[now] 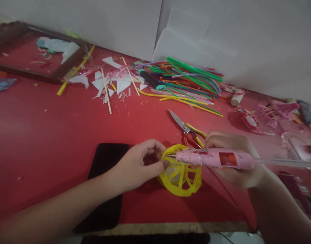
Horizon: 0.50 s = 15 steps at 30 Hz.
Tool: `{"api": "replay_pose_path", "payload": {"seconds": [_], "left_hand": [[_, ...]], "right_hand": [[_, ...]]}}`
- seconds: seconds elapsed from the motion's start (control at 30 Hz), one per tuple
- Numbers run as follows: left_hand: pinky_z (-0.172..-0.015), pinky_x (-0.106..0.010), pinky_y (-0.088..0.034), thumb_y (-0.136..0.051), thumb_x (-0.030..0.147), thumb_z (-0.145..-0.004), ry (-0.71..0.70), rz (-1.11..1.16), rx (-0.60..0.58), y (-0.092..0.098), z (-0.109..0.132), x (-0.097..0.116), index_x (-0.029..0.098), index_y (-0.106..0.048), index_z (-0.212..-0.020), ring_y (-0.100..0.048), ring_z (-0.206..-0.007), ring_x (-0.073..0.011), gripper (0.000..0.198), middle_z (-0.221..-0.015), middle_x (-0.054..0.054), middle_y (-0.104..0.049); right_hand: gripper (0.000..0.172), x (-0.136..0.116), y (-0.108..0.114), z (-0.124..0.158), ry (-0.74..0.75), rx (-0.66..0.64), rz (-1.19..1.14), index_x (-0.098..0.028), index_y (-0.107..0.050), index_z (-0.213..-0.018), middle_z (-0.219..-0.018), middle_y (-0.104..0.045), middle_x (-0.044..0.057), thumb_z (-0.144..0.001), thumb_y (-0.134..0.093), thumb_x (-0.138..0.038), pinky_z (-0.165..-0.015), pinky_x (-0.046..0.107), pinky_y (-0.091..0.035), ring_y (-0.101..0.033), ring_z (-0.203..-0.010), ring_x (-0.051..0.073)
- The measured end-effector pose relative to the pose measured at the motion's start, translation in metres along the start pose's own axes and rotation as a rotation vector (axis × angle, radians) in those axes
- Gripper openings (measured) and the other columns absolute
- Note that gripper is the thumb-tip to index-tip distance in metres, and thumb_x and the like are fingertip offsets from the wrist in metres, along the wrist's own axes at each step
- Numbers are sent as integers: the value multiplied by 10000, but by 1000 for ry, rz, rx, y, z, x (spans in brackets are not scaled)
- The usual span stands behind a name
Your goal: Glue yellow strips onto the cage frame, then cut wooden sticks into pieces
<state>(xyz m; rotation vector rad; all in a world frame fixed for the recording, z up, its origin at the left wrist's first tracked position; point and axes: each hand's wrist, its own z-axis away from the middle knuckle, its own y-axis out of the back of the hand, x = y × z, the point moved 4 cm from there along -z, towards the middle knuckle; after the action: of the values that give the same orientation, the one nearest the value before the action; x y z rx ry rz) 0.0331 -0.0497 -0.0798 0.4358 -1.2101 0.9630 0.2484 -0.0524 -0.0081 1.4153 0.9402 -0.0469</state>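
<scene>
Near the front of the red table, my left hand (142,164) pinches the rim of a yellow spoked wheel-like frame (182,176) between thumb and fingers. My right hand (234,145) is wrapped around a pink hot glue gun (196,157) with a clear glue stick (285,162) coming out of its back end. The metal nozzle points left and lies at the upper rim of the yellow frame, close to my left fingertips; whether it touches cannot be made out. Just behind the frame lie open scissors (180,121) with yellow and red handles, partly hidden by my right hand.
A black phone-like slab (107,159) lies under my left forearm. Behind are white scraps (122,84), thin sticks (106,91), a dark-handled tool (150,79) and many-coloured pipe cleaners (193,76). A brown frame (52,78) sits back left, a pink stick-built model (267,113) at right.
</scene>
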Motion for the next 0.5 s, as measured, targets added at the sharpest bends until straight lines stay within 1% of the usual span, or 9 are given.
{"api": "replay_pose_path", "payload": {"seconds": [0.1, 0.27, 0.5], "left_hand": [[-653, -241, -468, -655, 293, -814, -15, -2, 2, 1, 0, -1, 155, -552, -930, -563, -722, -113, 208, -817, -7, -609], [-608, -208, -445, -659, 265, -808, -2, -20, 10, 1, 1, 0, 153, -561, -924, -538, -678, -92, 190, -780, 12, -591], [-620, -218, -454, -666, 289, -803, 5, -13, 9, 1, 1, 1, 158, -561, -924, -551, -691, -101, 207, -794, 5, -597]], "right_hand": [[38, 0, 1, -1, -11, 15, 5, -197, -512, -700, -685, -522, 14, -710, -498, -232, -515, 279, -328, -471, -564, 121], [43, 3, 4, 0, -22, 48, 33, -198, -499, -675, -652, -504, 4, -700, -505, -233, -491, 279, -314, -454, -533, 121], [86, 7, 7, 3, -46, 24, 31, -205, -475, -686, -650, -485, 1, -731, -529, -255, -484, 283, -283, -424, -533, 124]]}}
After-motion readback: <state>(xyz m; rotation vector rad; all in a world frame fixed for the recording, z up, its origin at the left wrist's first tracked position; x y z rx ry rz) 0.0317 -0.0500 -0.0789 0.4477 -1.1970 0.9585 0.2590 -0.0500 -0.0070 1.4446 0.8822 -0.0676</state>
